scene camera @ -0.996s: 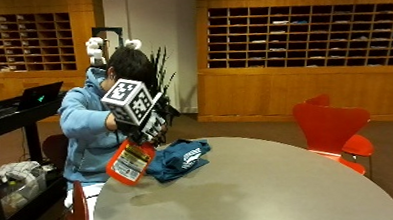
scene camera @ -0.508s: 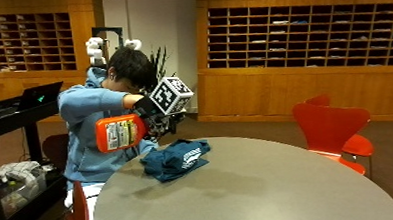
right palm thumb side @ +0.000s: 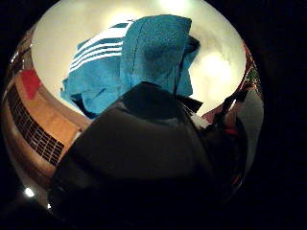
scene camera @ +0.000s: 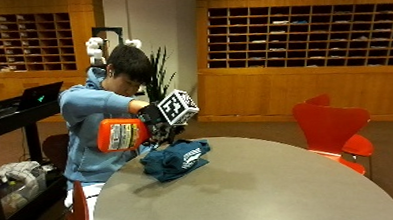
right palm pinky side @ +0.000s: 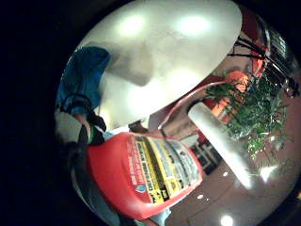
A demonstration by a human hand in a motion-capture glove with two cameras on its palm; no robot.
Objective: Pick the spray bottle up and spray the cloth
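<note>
At the left of the outside view, the person's gloved right hand (scene camera: 158, 127) held the orange spray bottle (scene camera: 121, 135) on its side above the near-left edge of the round desk (scene camera: 266, 187). The bottle's base pointed away to the left, and its head was hidden inside the hand. The grip was closed round the bottle's neck, fingers curled about it; whether a finger lay on the trigger could not be told. In the little-finger-side palm view the bottle's labelled body (right palm pinky side: 150, 174) filled the space beside the palm, with the desk top behind it.

Just to the right of the bottle and below the hand, the blue cloth (scene camera: 177, 160) lay bunched on the desk, close to that same edge. The thumb-side palm view looked straight down on it: the teal folds with white stripes (right palm thumb side: 139, 62) sat right beneath the dark glove.

The step in hand appeared to be the spraying itself. To do it well, the nozzle would need to tilt down toward the middle of the cloth, not across the bare desk, with the bottle kept level enough to draw liquid. Short squeezes from close above would likely keep the mist on the fabric and off the desk's edge.
</note>
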